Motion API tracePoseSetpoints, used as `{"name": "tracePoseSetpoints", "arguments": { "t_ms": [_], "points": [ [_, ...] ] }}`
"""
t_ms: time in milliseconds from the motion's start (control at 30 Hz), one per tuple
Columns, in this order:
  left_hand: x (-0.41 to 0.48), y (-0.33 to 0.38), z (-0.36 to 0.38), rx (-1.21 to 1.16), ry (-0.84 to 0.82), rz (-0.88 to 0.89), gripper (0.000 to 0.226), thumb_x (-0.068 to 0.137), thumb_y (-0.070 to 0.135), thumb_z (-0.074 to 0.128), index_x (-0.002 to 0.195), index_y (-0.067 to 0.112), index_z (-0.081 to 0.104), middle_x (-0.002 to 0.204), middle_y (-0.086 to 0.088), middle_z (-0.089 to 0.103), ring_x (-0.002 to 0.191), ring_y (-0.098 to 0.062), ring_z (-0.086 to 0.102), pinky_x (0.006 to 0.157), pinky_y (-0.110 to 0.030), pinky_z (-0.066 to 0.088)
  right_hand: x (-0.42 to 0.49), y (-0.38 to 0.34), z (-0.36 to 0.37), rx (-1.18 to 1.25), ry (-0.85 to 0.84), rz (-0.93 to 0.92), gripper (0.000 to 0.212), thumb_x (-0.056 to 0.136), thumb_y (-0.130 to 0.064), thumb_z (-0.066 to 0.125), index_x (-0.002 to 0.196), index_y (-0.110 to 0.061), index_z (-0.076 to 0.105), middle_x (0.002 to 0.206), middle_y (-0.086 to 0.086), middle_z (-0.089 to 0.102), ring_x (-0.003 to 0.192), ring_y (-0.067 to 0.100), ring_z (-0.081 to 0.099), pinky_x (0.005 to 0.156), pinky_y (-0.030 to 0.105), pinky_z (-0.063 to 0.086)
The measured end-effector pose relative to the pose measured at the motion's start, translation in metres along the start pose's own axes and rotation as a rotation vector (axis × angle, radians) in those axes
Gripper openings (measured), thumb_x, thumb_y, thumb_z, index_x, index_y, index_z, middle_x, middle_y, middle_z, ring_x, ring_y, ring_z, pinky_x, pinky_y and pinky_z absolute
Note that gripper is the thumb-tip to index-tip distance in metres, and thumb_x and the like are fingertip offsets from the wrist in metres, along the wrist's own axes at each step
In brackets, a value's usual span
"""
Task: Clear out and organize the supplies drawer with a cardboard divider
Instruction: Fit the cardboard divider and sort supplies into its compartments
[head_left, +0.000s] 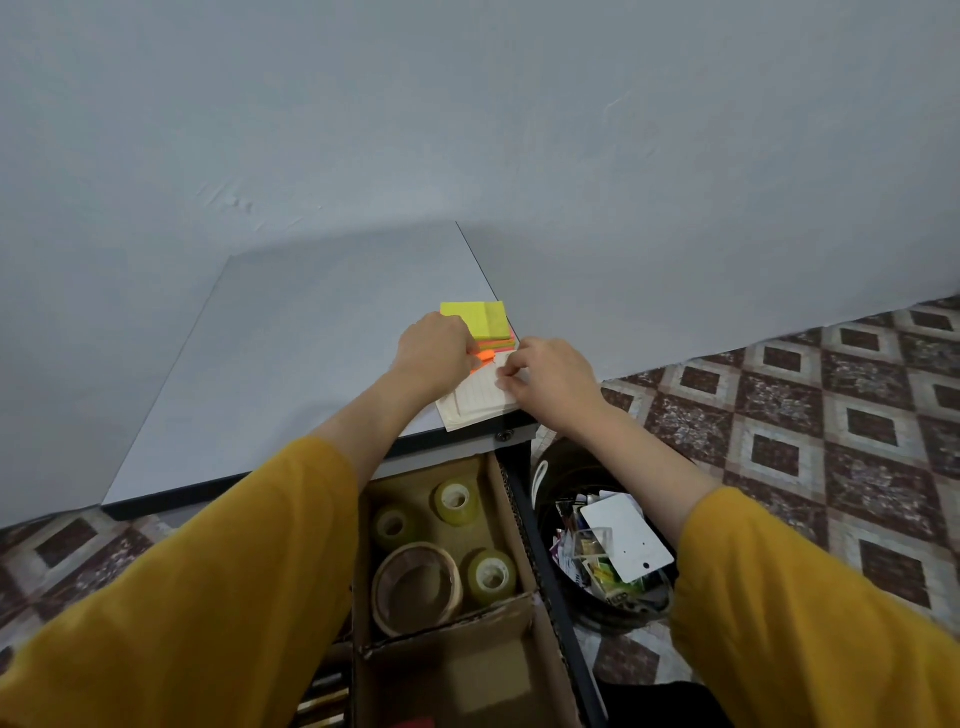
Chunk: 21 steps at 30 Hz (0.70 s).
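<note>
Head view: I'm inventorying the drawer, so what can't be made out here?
- Drawer's left section: covered by the left sleeve; only pen-like ends show.
- Front divider compartment: cut off by bottom edge.
- Orange sticky notes: mostly under left hand.
- Bin contents: too small and jumbled.

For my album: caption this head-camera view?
Left hand grips sticky notes, right hand pinches a notepad on the desk.

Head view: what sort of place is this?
Probably a home or small-office desk corner: a grey desk against a plain wall, its open drawer holding tape rolls, a waste bin on patterned floor tiles.
</note>
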<state>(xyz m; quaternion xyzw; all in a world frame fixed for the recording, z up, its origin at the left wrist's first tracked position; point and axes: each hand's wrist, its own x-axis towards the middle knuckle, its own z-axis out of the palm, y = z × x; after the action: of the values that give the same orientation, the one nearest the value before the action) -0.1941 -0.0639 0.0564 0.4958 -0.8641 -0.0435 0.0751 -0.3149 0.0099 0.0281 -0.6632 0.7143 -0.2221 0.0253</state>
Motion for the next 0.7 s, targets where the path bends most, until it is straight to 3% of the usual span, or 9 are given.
{"name": "tracePoseSetpoints", "arguments": {
  "t_ms": [300, 500, 700],
  "points": [
    [0.001, 0.008, 0.000, 0.149, 0.020, 0.014, 0.031, 0.092, 0.026, 0.055, 0.119, 0.013, 0.062, 0.116, -0.013, 0.060, 0.106, -0.031, 0.056, 0.080, -0.033, 0.045, 0.000, 0.000, 0.000, 0.006, -0.001, -0.003, 0.025, 0.093, -0.027, 0.054, 0.107, -0.014, 0.070, 0.115, 0.003, 0.061, 0.106, 0.024, 0.053, 0.070, 0.024, 0.031],
    [-0.006, 0.001, 0.002, 0.043, 0.038, 0.030, 0.026, 0.091, 0.029, 0.058, 0.115, 0.022, 0.067, 0.115, -0.008, 0.062, 0.105, -0.027, 0.057, 0.079, -0.029, 0.042, 0.000, -0.001, 0.001, 0.002, 0.008, -0.004, 0.024, 0.093, -0.027, 0.054, 0.104, -0.014, 0.071, 0.111, 0.004, 0.061, 0.103, 0.025, 0.054, 0.069, 0.025, 0.031],
    [-0.010, -0.003, -0.001, -0.044, 0.000, 0.017, 0.025, 0.085, 0.024, 0.067, 0.109, 0.018, 0.069, 0.114, -0.005, 0.063, 0.107, -0.023, 0.055, 0.082, -0.030, 0.043, -0.001, -0.002, 0.000, 0.010, 0.006, -0.004, 0.023, 0.092, -0.025, 0.055, 0.105, -0.014, 0.071, 0.113, 0.003, 0.062, 0.103, 0.023, 0.055, 0.073, 0.027, 0.036]
  ]
}}
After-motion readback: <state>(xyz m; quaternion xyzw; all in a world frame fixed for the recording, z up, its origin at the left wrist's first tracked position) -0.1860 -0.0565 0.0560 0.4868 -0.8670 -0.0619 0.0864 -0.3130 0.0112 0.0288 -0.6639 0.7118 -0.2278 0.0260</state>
